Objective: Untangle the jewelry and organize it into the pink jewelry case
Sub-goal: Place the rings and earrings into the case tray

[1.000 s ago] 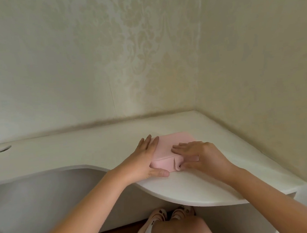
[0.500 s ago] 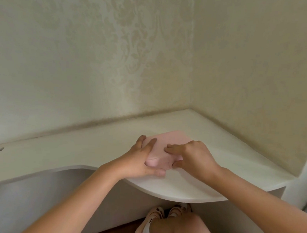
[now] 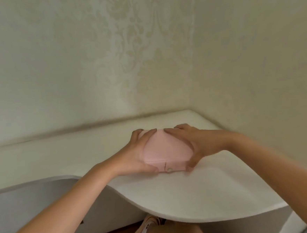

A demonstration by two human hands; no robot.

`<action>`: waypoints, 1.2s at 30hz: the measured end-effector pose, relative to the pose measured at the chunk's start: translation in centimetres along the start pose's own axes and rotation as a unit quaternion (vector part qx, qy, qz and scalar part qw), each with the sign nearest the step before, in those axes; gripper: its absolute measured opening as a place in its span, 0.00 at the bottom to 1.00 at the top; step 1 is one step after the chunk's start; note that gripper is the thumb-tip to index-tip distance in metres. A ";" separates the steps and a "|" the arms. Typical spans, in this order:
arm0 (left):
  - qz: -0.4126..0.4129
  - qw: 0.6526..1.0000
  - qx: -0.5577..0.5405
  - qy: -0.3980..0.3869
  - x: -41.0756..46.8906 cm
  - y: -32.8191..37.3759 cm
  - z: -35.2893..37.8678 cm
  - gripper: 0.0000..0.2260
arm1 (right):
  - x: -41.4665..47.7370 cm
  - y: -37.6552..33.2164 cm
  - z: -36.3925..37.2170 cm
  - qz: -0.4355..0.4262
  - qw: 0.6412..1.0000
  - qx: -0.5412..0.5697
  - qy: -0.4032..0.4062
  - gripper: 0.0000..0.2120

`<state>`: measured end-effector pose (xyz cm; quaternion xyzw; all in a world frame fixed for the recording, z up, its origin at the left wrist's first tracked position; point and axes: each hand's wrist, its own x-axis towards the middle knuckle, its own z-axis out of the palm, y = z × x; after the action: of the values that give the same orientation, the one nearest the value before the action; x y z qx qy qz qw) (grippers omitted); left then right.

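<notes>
Closed case point(image 3: 167, 151) on tabletop point(image 3: 191, 195); my left grip point(image 3: 136, 154) clasped it at 9, right grip point(image 3: 196, 142) at 3. Jewelry unseen, sorting undone.

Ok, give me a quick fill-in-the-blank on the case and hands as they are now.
The jewelry case is coloured ___. It is ___, not open. The left hand grips its left side and the right hand its ___ side. Its snap button faces ___ the person, not away.
Missing words: pink; closed; right; toward.
</notes>
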<state>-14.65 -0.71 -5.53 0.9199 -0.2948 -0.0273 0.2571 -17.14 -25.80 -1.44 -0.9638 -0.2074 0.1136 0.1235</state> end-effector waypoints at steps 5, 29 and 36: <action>-0.023 0.990 -0.117 0.072 3.8 -1.0 -1.4 0.53 | 1.7 1.4 -2.0 0.013 0.994 0.062 0.088 0.49; -0.155 0.981 -0.021 0.115 8.5 -7.9 2.9 0.25 | 14.9 7.6 0.1 0.399 0.819 0.104 0.398 0.39; -0.151 0.980 -0.029 0.122 8.7 -8.1 2.9 0.20 | 15.4 8.1 0.2 0.414 0.828 0.085 0.369 0.39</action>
<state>-3.79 -1.24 -11.09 0.9423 -0.1174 0.0382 0.3111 -0.52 -26.37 -6.48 -0.9152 0.2821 -0.1928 0.2135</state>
